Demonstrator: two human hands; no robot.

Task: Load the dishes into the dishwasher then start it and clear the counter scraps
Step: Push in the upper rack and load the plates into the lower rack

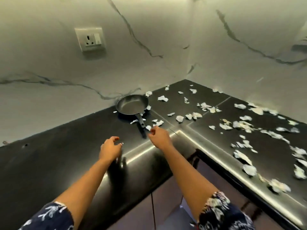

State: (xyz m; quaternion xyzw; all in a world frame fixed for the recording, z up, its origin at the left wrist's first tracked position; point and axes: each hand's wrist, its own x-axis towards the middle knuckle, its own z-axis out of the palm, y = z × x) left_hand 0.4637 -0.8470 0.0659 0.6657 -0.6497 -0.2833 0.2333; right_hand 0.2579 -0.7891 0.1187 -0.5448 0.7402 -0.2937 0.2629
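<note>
Scraps (180,118) of torn pale paper lie strewn over the black counter (58,155), thickest along its right-hand run and thinning toward the corner; a few lie just beside the frying pan (132,104), which sits empty and upright near the back wall on the left run, its dark handle (141,121) pointing toward the person; small scraps flank the handle on both sides. Right hand (160,136) hovers just beside the handle's end, fingers loosely bent, thumb and forefinger near each other with nothing held between them; left hand (109,149) hangs over bare counter to the left, well apart from the pan, fingers loosely curled and holding nothing. Both forearms reach out from dark patterned sleeves (221,211); behind the counter rises a white veined wall (166,30) bearing a socket plate (90,39).
</note>
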